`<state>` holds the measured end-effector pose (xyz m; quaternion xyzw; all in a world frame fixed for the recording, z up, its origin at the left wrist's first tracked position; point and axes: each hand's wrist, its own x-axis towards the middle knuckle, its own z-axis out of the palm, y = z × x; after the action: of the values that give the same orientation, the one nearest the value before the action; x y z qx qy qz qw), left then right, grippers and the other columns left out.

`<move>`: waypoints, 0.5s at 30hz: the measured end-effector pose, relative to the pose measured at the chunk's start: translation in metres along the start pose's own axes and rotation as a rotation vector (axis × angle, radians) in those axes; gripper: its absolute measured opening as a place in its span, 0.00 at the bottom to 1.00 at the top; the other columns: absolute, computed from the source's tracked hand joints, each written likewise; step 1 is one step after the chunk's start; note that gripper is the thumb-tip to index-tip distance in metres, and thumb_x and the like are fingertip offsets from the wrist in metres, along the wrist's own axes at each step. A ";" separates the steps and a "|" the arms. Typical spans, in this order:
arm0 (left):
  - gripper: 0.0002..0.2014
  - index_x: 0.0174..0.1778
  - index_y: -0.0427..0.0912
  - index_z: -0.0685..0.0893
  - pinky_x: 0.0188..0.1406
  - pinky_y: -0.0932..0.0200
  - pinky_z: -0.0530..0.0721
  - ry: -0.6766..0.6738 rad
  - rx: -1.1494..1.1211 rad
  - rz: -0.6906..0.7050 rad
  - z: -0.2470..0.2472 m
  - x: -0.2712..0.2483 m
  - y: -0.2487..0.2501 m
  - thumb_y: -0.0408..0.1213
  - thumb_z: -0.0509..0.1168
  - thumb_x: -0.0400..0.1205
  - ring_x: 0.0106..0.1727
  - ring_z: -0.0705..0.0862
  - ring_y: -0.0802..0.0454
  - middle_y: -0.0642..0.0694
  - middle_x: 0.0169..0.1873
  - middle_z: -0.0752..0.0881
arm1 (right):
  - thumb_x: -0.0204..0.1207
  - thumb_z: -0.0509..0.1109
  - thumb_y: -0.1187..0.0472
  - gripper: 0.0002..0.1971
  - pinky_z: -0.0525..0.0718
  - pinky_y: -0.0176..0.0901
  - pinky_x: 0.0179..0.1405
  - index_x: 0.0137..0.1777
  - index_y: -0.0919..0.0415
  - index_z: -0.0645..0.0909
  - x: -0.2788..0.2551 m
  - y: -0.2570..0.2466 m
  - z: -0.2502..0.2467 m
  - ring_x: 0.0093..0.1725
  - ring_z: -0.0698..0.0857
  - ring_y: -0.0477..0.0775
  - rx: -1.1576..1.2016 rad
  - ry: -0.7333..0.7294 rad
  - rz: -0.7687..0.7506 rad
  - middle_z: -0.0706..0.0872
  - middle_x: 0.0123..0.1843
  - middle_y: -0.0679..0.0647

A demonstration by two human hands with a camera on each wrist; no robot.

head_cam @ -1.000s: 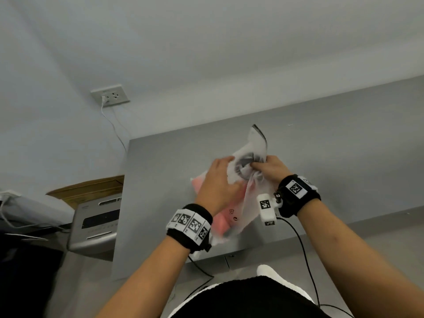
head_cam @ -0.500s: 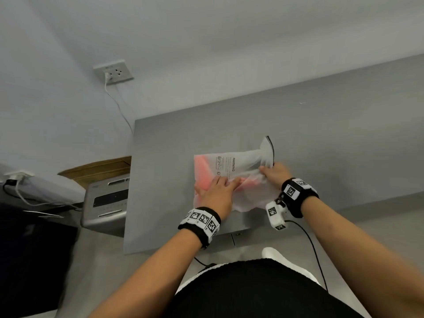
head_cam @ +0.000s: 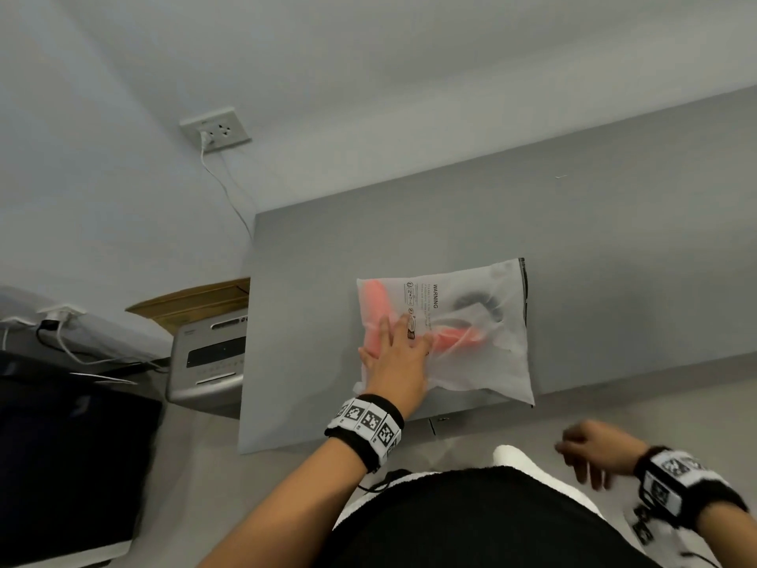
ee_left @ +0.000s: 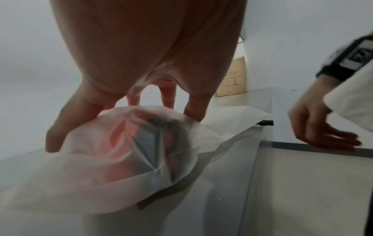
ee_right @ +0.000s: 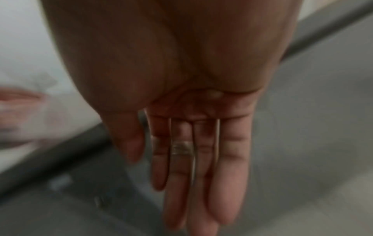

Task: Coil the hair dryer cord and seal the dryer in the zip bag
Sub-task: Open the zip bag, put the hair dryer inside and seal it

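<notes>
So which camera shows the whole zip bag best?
The head view: the zip bag lies on the table, nearly all in sight. The left wrist view shows only its crumpled end under the left hand; the right wrist view shows only a blur.

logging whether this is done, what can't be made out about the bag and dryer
Zip strip, head view: too small to tell whether it is fully closed.
Cord: the frosted zip bag blurs it; coiling unclear.
Hair dryer: middle covered by the left hand.
Right hand: motion-blurred in every view.
</notes>
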<state>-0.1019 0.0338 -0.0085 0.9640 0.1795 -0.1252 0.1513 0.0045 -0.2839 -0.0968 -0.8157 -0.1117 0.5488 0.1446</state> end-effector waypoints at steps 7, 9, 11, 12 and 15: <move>0.26 0.73 0.53 0.73 0.69 0.05 0.59 0.010 -0.003 -0.069 0.003 0.006 -0.008 0.26 0.68 0.81 0.90 0.38 0.32 0.42 0.88 0.50 | 0.85 0.55 0.46 0.15 0.78 0.41 0.67 0.53 0.48 0.83 0.047 0.088 0.087 0.72 0.83 0.57 -0.209 0.024 0.160 0.85 0.71 0.59; 0.21 0.71 0.52 0.75 0.67 0.05 0.62 0.033 -0.014 -0.113 0.004 0.014 -0.011 0.28 0.65 0.84 0.90 0.39 0.34 0.43 0.88 0.52 | 0.79 0.52 0.32 0.33 0.67 0.39 0.76 0.70 0.55 0.78 0.038 0.079 0.093 0.82 0.72 0.57 -0.126 0.031 0.129 0.71 0.83 0.61; 0.17 0.70 0.52 0.77 0.66 0.06 0.64 0.060 -0.027 -0.152 0.005 0.022 -0.017 0.32 0.62 0.87 0.90 0.40 0.36 0.43 0.88 0.54 | 0.91 0.52 0.56 0.18 0.63 0.39 0.77 0.73 0.46 0.79 0.035 0.057 0.092 0.84 0.68 0.60 -0.061 0.007 0.104 0.67 0.84 0.62; 0.16 0.70 0.53 0.78 0.66 0.07 0.65 0.073 -0.029 -0.171 0.005 0.026 -0.019 0.33 0.61 0.88 0.91 0.40 0.37 0.44 0.88 0.55 | 0.91 0.53 0.62 0.21 0.64 0.39 0.76 0.68 0.39 0.82 0.040 0.054 0.092 0.83 0.70 0.60 -0.096 0.039 0.060 0.70 0.82 0.61; 0.16 0.70 0.53 0.78 0.66 0.08 0.67 0.117 -0.034 -0.234 0.000 0.039 -0.032 0.34 0.61 0.87 0.91 0.41 0.37 0.44 0.88 0.56 | 0.89 0.57 0.58 0.14 0.74 0.35 0.63 0.63 0.50 0.84 0.044 0.036 0.092 0.77 0.78 0.55 -0.116 0.057 0.054 0.84 0.66 0.52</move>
<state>-0.0791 0.0741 -0.0276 0.9394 0.3012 -0.0825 0.1413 -0.0632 -0.2922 -0.1805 -0.8407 -0.1173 0.5217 0.0855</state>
